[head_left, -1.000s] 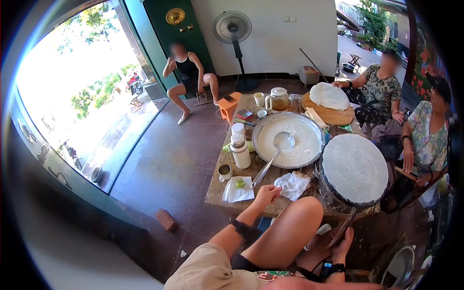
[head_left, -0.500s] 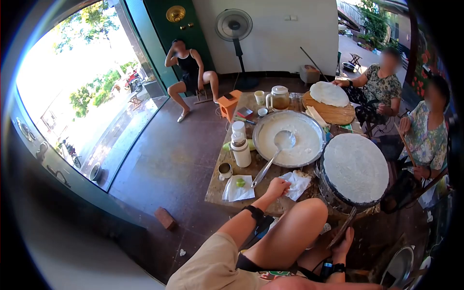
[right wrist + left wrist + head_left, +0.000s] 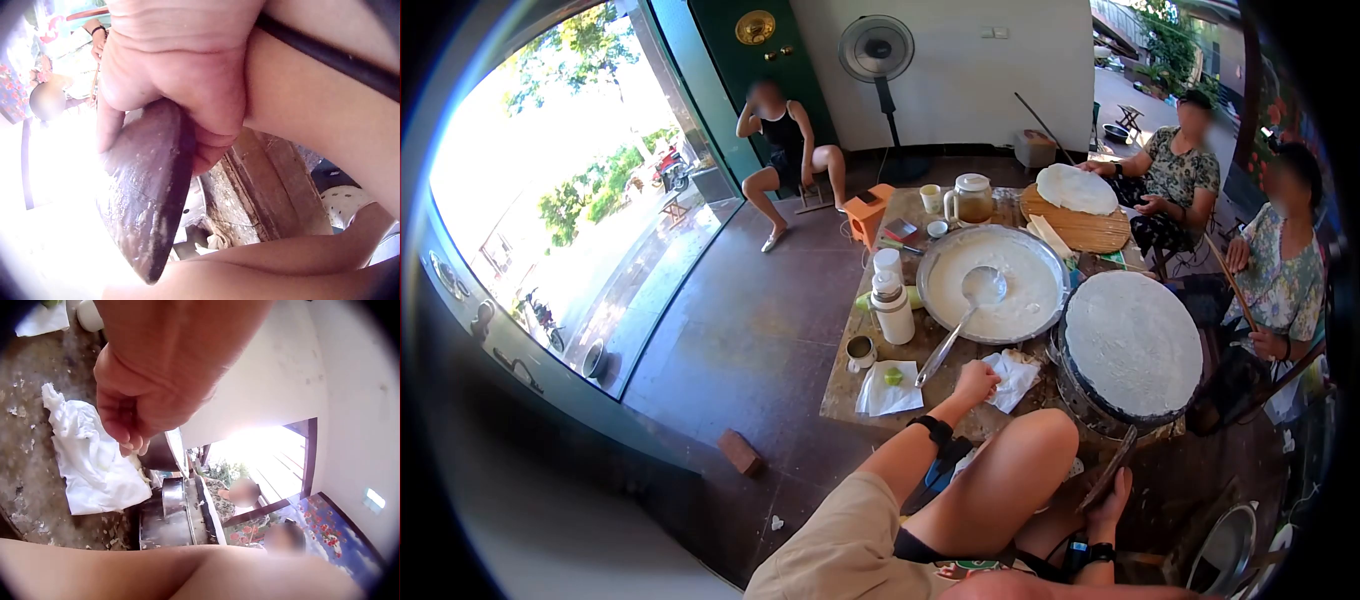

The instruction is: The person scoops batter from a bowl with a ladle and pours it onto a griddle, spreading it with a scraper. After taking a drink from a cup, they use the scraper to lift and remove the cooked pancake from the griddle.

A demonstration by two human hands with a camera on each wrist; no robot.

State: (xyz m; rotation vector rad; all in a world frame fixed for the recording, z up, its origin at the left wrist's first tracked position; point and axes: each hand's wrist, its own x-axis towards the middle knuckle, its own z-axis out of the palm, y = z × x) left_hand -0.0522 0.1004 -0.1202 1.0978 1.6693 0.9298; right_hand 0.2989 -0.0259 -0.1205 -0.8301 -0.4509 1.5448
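Observation:
In the head view my left hand (image 3: 977,382) hovers at the table's near edge, next to a crumpled white cloth (image 3: 1012,382). Its fingers hang loosely curled with nothing in them; the left wrist view has the fingertips overlapping the white cloth (image 3: 94,469). Low beside my knee, my right hand (image 3: 1112,502) grips a dark wooden scraper (image 3: 1106,472). The right wrist view shows the scraper (image 3: 150,194) as flat, with a pointed tip and pale smears. A round griddle (image 3: 1076,396) just above that hand carries a wide pale sheet of batter (image 3: 1135,345).
A metal basin (image 3: 930,310) of white batter holds a ladle (image 3: 983,290). Around it stand a white bottle (image 3: 892,315), a metal cup (image 3: 860,352) and a glass pitcher (image 3: 973,200). Flatbread (image 3: 1078,188) lies on a round board (image 3: 1090,230). Two people sit at right, one farther back.
Over the second my left hand has shifted slightly right and up, nearer the white cloth. The seated person at far right has raised a stick. My right hand keeps its place.

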